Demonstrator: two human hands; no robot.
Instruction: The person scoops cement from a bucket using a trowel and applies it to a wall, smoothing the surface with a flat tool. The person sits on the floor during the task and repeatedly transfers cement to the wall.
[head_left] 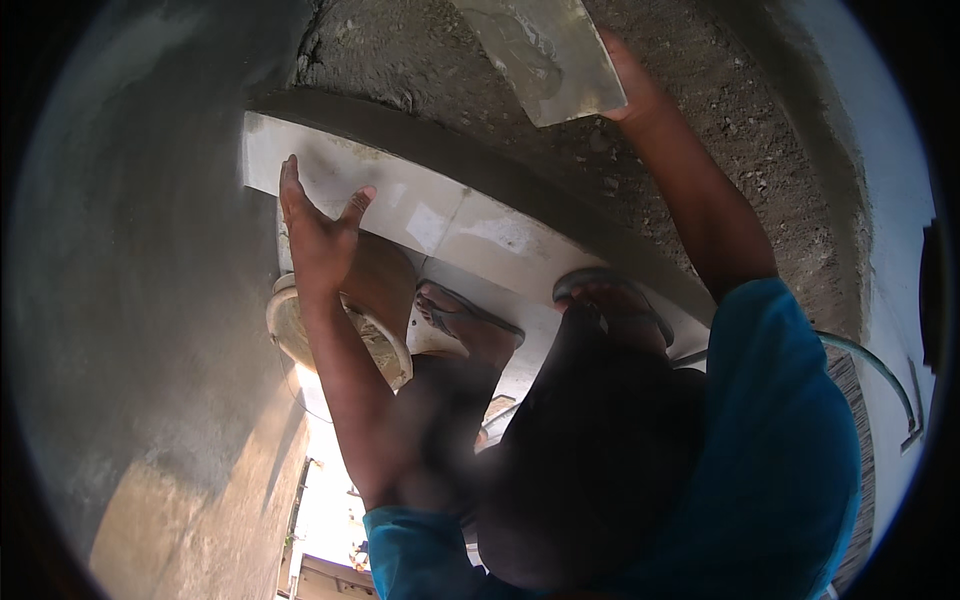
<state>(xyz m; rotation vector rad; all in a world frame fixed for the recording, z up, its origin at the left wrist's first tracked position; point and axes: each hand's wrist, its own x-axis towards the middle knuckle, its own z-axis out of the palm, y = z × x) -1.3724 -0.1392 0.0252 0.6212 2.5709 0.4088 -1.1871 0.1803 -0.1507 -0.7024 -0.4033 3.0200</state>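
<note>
Your left hand (pixel 318 232) lies flat and open on the white tile (pixel 420 215), fingers spread and pointing up toward the tile's far edge, thumb splayed to the right. Its grip is fully open: the palm presses on the tile face and closes around nothing. The tile is a long white strip running from upper left down to the right, lying along the edge of a grey mortar band (pixel 470 165), with the rough, gravelly cement bed (pixel 700 110) beyond it.

Your right hand (pixel 632 85) is up near the top of the view, holding a flat rectangular trowel blade (pixel 548 55) smeared with wet grey mortar. The blade hides the fingers, so you cannot tell how tightly that grip is closed, only that the blade is in it, held above the cement bed.

Just below your left wrist sits a round bucket (pixel 345 335) with mortar caked on its rim. Your 2 sandalled feet rest on the tiled surface: left foot (pixel 465 320) beside the bucket, right foot (pixel 615 300) near the mortar band. A smooth grey plastered wall (pixel 140 280) fills the left side.
</note>
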